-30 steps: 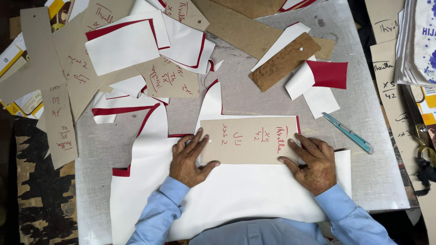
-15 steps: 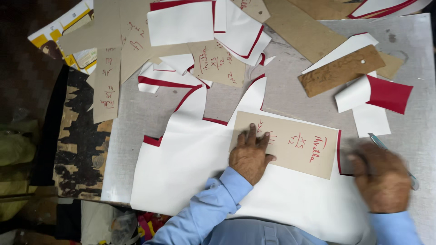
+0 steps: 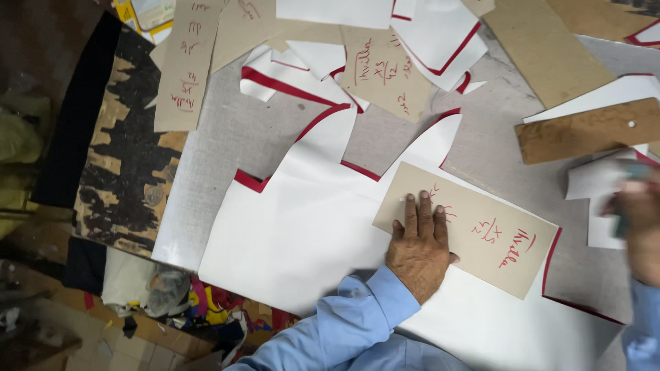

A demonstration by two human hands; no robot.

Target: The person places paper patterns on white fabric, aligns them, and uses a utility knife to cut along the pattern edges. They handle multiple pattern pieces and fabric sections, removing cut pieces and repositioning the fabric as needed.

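My left hand [image 3: 418, 246] lies flat, fingers spread, on the left end of a tan cardboard pattern piece [image 3: 481, 230] with red handwriting. The pattern rests on a large white sheet with red backing [image 3: 302, 227] spread over the grey table [image 3: 220, 144]. My right hand [image 3: 636, 223] is at the right edge, blurred, raised over small white pieces [image 3: 598, 180]; something teal shows in its grip, but its kind is unclear.
A wooden ruler [image 3: 588, 129] lies at the right. More cardboard patterns [image 3: 184, 65] and cut white-and-red pieces [image 3: 433, 38] cover the far side. A worn black-and-tan board [image 3: 120, 158] edges the table at left; scraps lie on the floor [image 3: 172, 302].
My view swung left and nearer. My right hand left the pattern, reached the teal tool at the right, and lifted toward the small white pieces. My left hand stayed pressed on the pattern.
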